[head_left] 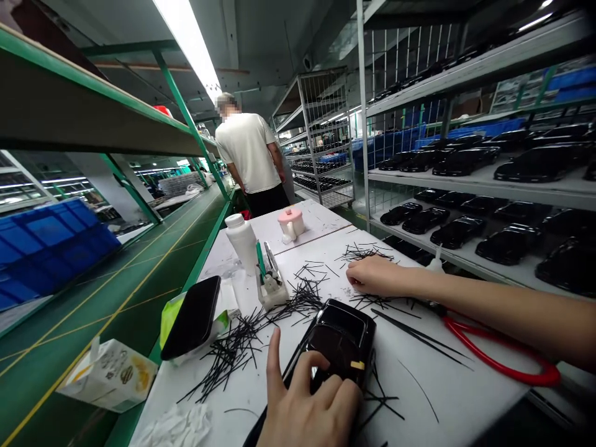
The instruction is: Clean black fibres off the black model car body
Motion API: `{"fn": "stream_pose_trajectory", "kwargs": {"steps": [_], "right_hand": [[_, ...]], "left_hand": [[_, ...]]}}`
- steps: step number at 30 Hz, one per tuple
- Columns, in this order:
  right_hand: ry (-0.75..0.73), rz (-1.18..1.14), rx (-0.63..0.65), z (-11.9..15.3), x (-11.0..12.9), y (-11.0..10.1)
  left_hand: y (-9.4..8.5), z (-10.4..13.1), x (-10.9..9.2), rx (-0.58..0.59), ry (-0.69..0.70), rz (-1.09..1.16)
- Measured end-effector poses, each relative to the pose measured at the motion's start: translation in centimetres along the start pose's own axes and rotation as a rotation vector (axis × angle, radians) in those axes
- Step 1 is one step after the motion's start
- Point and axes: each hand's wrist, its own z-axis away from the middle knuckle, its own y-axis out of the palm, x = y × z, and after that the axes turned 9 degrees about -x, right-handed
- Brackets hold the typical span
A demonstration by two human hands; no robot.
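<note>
A glossy black model car (347,323) with a small yellow piece on it lies at the front middle of the white table. My left hand (311,397) rests on the car, index finger stretched out and the other fingers bent over its body. Further right, my right hand (372,275) is closed at the near side of a pile of thin black strips (365,251); what its fingertips hold, if anything, is hidden. More black strips (239,344) lie in a heap left of the car.
Red-handled scissors (503,357) lie under my right forearm. Beyond the car stand a tool holder (272,292), a white bottle (241,239) and a pink-lidded cup (291,223). A phone (193,316) and a drink carton (114,375) are left. Racks (479,186) hold cars; a person (246,152) stands ahead.
</note>
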Motion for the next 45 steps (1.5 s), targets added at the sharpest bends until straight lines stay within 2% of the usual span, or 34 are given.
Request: {"fn": "stream_pose_trajectory", "kwargs": {"steps": [3,5,11,15,19,23,29,33,37,41,45], "right_hand": [[0.028,0.008,-0.004,-0.3,0.1,0.0],[0.034,0.003,-0.018,-0.2,0.2,-0.5],[-0.023,-0.105,-0.125,2.9,1.4,-2.8],[-0.099,-0.215,-0.126,4.8,1.8,-2.4],[-0.087,-0.284,-0.123,5.4,1.2,-1.0],[-0.075,-0.364,-0.113,6.0,0.8,-0.9],[-0.062,-0.44,-0.199,7.2,1.7,-2.8],[-0.071,-0.759,-0.326,9.1,4.5,-5.4],[-0.019,-1.047,-0.223,10.4,6.8,-7.0],[0.088,-1.223,-0.122,10.4,7.5,-6.9],[0.139,-1.284,-0.087,10.2,7.8,-6.6]], "left_hand": [[-0.4,-0.1,0.6,0.129,0.019,0.077],[-0.6,-0.6,0.8,0.162,-0.032,0.204],[-1.8,-2.6,0.3,0.205,-0.372,0.631],[-2.1,-3.2,-0.2,0.146,-0.525,0.789],[-1.7,-3.3,-0.5,0.153,-0.571,0.84],[-1.6,-3.5,-0.6,0.144,-0.62,0.854],[-1.6,-3.5,-0.7,0.071,-0.747,0.983],[-1.7,-3.3,-0.8,0.01,-0.943,1.247],[-1.7,-3.4,-0.9,-0.051,-0.969,1.384],[-1.6,-3.6,-1.1,-0.086,-0.938,1.366],[-1.7,-3.7,-1.5,-0.094,-0.898,1.338]]}}
